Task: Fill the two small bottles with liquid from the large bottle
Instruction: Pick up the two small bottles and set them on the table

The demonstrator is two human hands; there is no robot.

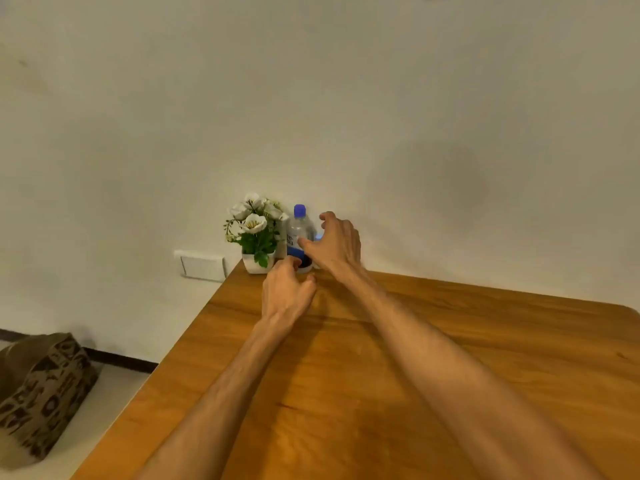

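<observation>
A large clear bottle (298, 230) with a blue cap and a blue label stands at the far corner of the wooden table (450, 341), against the wall. My right hand (334, 242) is spread open just right of it, thumb near the label, not closed on it. A small bottle with a dark top (305, 264) stands in front of the large one, mostly hidden by my hands. Something small and pale with a blue top (317, 236) peeks out behind my right hand; I cannot tell what it is. My left hand (285, 292) hovers in front, fingers loosely curled and empty.
A white pot of artificial white flowers (256, 233) stands just left of the bottles at the table's corner. A white wall socket plate (201, 265) sits on the wall to the left. A patterned brown bag (38, 393) lies on the floor at the lower left.
</observation>
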